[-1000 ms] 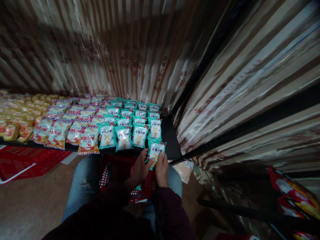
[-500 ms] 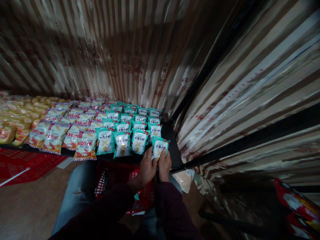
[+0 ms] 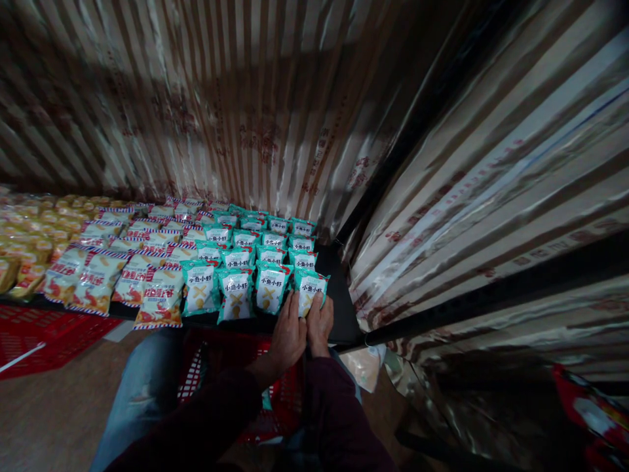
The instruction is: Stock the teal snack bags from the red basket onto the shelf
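Note:
Both my hands are on one teal-and-white snack bag (image 3: 310,286) at the front right of the rows on a black shelf (image 3: 340,288). My left hand (image 3: 287,333) grips the bag's lower left side. On its lower right, my right hand (image 3: 320,321) has its fingers closed around the edge, thumb on the front. The bag leans upright in line with the front row. Immediately left of it stands a matching teal bag (image 3: 270,287), and several more are lined up in rows behind. My fingers cover the held bag's lower part.
White-and-orange snack bags (image 3: 160,295) with striped edges fill the shelf further left, then yellow packets (image 3: 37,252). Below the shelf, a red basket (image 3: 285,393) sits between my legs; another red basket (image 3: 59,334) is at left. A dark metal bar (image 3: 442,305) runs along the right.
The bag in my hands has settled slightly lower and back into line with the front row. The view has shifted a little, so the shelf's goods appear lower and further left.

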A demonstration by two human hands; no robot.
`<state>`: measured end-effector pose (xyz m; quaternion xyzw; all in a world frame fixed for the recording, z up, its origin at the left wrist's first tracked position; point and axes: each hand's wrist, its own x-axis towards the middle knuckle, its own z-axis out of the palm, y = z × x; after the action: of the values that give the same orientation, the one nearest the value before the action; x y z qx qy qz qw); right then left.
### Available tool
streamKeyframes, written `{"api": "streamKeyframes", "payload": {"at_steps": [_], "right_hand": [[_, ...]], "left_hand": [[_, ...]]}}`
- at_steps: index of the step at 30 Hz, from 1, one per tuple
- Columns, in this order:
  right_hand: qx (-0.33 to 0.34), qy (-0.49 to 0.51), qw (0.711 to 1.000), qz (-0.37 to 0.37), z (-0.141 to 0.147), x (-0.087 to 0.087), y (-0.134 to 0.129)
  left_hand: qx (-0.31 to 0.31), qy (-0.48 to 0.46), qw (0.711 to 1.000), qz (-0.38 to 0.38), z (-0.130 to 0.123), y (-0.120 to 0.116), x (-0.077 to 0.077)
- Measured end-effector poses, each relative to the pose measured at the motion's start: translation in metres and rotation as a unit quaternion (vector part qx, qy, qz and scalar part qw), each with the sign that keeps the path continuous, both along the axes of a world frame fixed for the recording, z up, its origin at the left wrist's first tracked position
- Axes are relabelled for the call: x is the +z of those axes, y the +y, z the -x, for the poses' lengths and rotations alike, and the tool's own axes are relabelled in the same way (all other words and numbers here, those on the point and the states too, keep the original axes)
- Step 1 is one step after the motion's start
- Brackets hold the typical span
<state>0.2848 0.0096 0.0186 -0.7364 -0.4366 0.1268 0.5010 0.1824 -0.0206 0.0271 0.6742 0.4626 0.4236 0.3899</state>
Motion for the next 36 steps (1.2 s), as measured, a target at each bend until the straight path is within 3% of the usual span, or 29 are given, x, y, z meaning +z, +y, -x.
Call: {"api": "streamKeyframes", "payload": {"at_steps": [15, 28, 36], "right_hand": [[0.013, -0.011, 1.0, -0.003, -0.002, -0.011, 0.012], [0.032, 0.046, 0.998, 0.028, -0.01, 0.004, 0.014], [0.111, 0.11, 0.987, 0.048, -0.015, 0.013, 0.028]], "left_hand": [[-0.021, 0.023, 1.0, -0.004, -0.001, 0.005, 0.0], [-0.007, 0.09, 0.994, -0.054, -0.005, 0.006, -0.015], [-0.018, 0.082, 0.993, -0.082, -0.004, 0.01, -0.027]]}}
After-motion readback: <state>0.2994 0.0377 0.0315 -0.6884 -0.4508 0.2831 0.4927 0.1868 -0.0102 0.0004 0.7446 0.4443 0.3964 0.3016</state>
